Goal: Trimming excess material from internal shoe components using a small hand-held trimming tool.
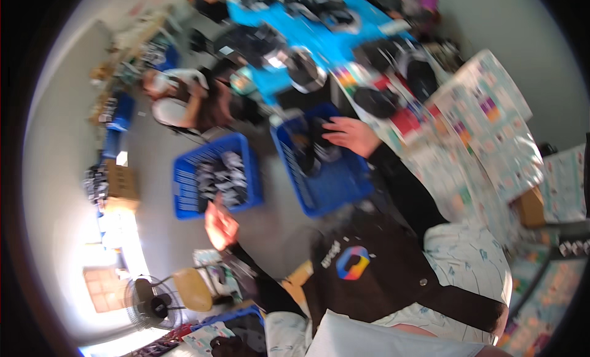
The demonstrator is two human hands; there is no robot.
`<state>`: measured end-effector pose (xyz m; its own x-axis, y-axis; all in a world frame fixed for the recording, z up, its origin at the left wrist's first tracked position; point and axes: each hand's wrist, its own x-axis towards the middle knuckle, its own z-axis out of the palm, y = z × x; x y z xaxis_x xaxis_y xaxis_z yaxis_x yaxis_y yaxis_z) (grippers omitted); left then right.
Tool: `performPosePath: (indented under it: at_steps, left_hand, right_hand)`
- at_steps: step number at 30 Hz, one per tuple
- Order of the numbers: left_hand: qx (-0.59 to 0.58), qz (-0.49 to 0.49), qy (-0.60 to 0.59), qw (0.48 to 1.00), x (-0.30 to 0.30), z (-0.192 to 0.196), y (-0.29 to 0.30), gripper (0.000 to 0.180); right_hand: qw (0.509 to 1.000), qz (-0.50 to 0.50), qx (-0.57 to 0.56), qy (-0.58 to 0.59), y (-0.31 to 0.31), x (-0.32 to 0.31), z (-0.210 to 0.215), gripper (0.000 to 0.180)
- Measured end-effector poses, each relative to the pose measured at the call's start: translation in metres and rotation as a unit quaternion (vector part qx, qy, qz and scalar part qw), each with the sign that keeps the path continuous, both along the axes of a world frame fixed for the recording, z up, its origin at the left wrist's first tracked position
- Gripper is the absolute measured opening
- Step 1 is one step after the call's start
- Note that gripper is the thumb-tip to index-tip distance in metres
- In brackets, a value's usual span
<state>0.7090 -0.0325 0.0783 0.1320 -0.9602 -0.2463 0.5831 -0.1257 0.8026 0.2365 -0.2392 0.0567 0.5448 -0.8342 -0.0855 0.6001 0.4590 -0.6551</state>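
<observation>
The view is tilted and blurred, looking down over the person's dark jacket with a coloured hexagon badge [352,262] on the chest. The right hand [348,134], at about one o'clock from the picture's middle, reaches into the nearer blue crate [335,185] and lies over the dark parts [316,149] heaped in its upper half; the fingers look loosely curled over them, but the blur hides whether they pinch anything. The left hand [219,225], at about eight o'clock from the middle, hangs in the air just below the second blue crate [184,185], touching nothing that can be made out; it is smeared by motion, so I cannot tell whether its fingers are spread or together. That second crate holds a pile of black and grey pieces [222,176]. At twelve o'clock a bright blue table [319,40] carries dark round items. At two to three o'clock large white sheets [491,129] printed with small coloured squares lie fanned out, and a strip of colour swatches [345,77] sits near the table's edge. Another person [190,99] sits at ten o'clock. At nine o'clock a brown cardboard box [121,185] stands on the floor, and at seven o'clock a floor fan [150,303] stands beside a tan round stool [192,289].
</observation>
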Motion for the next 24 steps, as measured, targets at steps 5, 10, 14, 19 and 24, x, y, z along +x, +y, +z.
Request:
performPosePath:
  at_steps: [5,10,14,19,24]
  left_hand:
    - [-0.149,-0.249,0.057,0.955,-0.047,-0.051,-0.004,0.066]
    - [0.236,-0.491,-0.258,0.798,-0.08,-0.162,0.047,0.064]
    - [0.174,-0.459,-0.4,0.774,-0.066,-0.231,0.099,0.04]
    - [0.237,-0.381,-0.766,0.46,-0.08,-0.312,0.114,0.047]
    - [0.319,-0.342,-0.521,0.714,-0.076,-0.265,0.037,0.041]
  right_hand:
    - [0.969,0.204,0.082,-0.111,0.039,0.001,-0.002,0.053]
    - [0.622,0.554,-0.168,0.527,0.083,-0.013,-0.007,0.073]
    - [0.773,0.358,-0.038,0.523,0.082,-0.055,-0.06,0.065]
    - [0.536,0.315,-0.2,0.757,0.077,-0.108,-0.19,0.049]
    - [0.657,0.252,-0.187,0.685,0.015,-0.059,-0.247,0.039]
